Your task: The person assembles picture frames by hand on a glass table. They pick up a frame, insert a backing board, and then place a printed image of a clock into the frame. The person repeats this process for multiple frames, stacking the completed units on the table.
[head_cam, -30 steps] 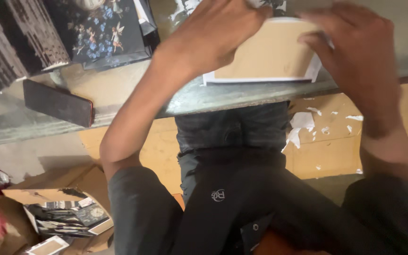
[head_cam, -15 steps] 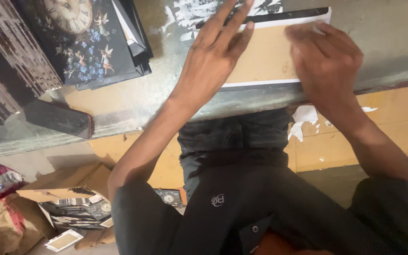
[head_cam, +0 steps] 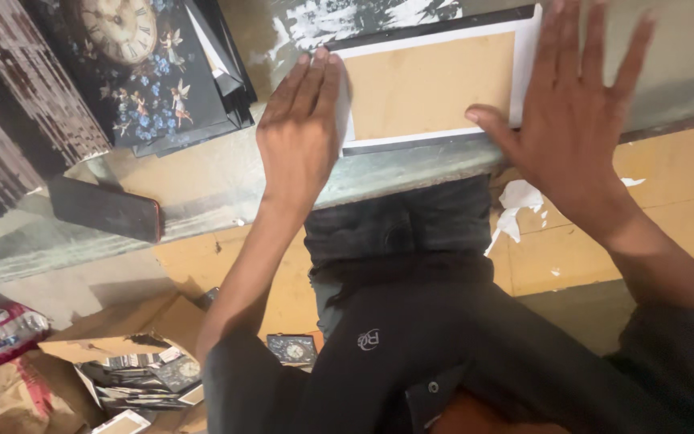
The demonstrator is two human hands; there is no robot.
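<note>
The left hand (head_cam: 303, 133) is lying flat, fingers together, against the brown board (head_cam: 431, 84). The right hand (head_cam: 576, 120) is pressing its other edge with fingers spread open.

A black square clock panel painted with blue flowers (head_cam: 142, 72) is lying beside a dark rectangular phone (head_cam: 106, 210). Torn white paper scraps (head_cam: 516, 210) are littering the wooden floor (head_cam: 684, 201).

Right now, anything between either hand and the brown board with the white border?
Nothing visible. The left hand lies flat on the left edge of the brown board, and the right hand rests on its right edge, fingers spread. Both touch it directly on the worn tabletop.
</note>
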